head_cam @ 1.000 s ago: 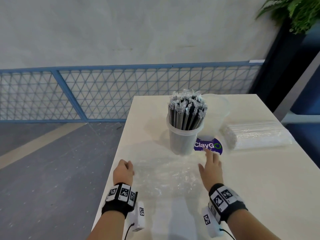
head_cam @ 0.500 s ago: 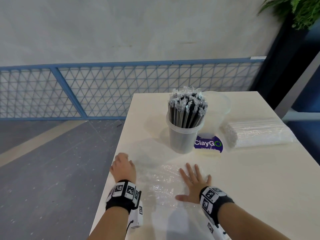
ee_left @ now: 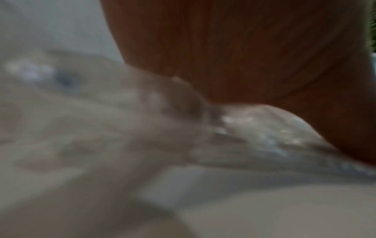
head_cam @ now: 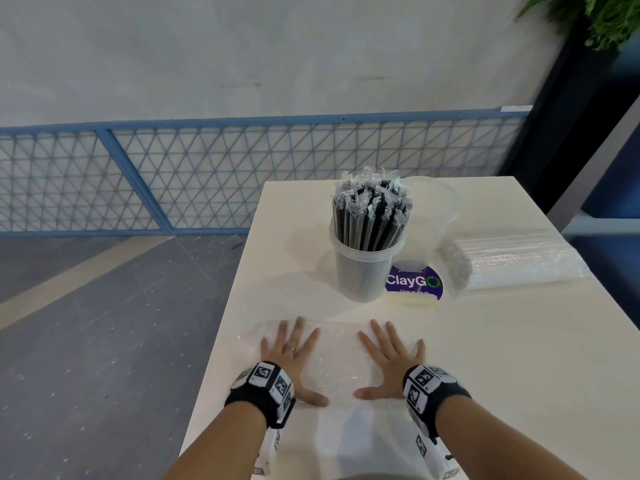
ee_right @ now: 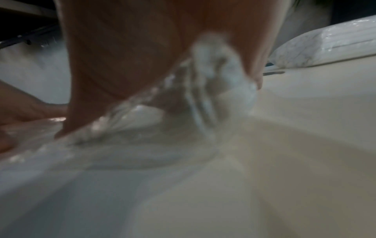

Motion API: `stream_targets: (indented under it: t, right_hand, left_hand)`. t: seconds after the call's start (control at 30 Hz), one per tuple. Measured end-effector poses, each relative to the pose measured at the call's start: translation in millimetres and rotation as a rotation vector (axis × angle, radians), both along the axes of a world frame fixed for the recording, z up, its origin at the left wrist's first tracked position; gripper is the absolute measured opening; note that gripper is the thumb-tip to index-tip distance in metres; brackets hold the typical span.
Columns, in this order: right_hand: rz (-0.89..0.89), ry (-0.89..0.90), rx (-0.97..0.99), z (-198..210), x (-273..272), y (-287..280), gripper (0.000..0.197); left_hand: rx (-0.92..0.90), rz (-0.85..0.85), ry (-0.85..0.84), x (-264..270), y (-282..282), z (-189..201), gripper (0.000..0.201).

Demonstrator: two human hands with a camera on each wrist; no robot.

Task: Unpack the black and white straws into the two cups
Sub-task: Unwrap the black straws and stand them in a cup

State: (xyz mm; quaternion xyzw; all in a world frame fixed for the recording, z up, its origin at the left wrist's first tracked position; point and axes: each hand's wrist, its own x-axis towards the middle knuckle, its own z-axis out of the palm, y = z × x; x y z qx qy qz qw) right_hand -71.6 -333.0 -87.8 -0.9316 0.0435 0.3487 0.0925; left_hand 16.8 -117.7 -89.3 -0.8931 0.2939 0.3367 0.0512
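Observation:
Black straws [head_cam: 371, 216], each in a clear wrapper, stand upright in a clear cup [head_cam: 362, 271] at the middle of the white table [head_cam: 502, 358]. Behind it to the right stands a second clear cup [head_cam: 434, 216]. A sealed pack of white straws [head_cam: 512, 259] lies to the right, seen also in the right wrist view as the pack [ee_right: 329, 43]. An empty clear plastic bag [head_cam: 332, 362] lies flat near the front edge. My left hand [head_cam: 291, 348] and right hand [head_cam: 388, 355] press flat on it, fingers spread. Both wrist views are blurred, showing palm against crinkled plastic [ee_left: 254, 128].
A purple ClayGo sticker [head_cam: 414, 282] lies on the table beside the cups. The table's left edge drops to a grey floor [head_cam: 104, 323]. A blue mesh fence [head_cam: 207, 174] runs behind, and a potted plant [head_cam: 602, 15] stands at the far right.
My right hand came back from near the sticker and laid flat on the bag. My left hand uncurled from a fist and spread flat on the bag's left part.

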Motion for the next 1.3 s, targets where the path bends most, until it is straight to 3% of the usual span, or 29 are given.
stream_targets:
  t: [0.33, 0.5, 0.6, 0.77, 0.87, 0.97, 1.1, 1.23, 1.3]
  right_hand:
    - [-0.008, -0.005, -0.015, 10, -14, -26, 0.129]
    - [-0.001, -0.059, -0.030, 19, -10, -23, 0.147]
    - [-0.099, -0.270, 0.028, 51, 1, -18, 0.140]
    - [-0.502, -0.974, 0.381, 115, 30, -26, 0.071]
    - [-0.599, -1.187, 0.466, 138, 51, -38, 0.074]
    - [-0.595, -1.134, 0.577, 147, 76, -52, 0.101]
    - [-0.526, -0.997, 0.674, 144, 104, -61, 0.121]
    - [-0.451, -0.949, 0.778, 139, 118, -57, 0.124]
    - [-0.432, -0.990, 0.849, 137, 123, -52, 0.113]
  left_hand:
    - [-0.012, 0.072, 0.024, 8, 20, 1, 0.150]
    - [0.063, 0.031, -0.020, 10, 9, 24, 0.146]
    - [-0.059, 0.036, -0.107, 23, -8, 65, 0.145]
    - [-0.445, 0.109, -0.159, 61, -41, 146, 0.151]
    - [-0.635, 0.140, -0.126, 88, -63, 174, 0.154]
    - [-0.696, 0.206, -0.056, 113, -90, 175, 0.149]
    - [-0.762, 0.289, 0.208, 141, -115, 143, 0.148]
    - [-0.800, 0.369, 0.186, 142, -125, 128, 0.147]
    - [-0.861, 0.368, 0.149, 137, -130, 134, 0.148]
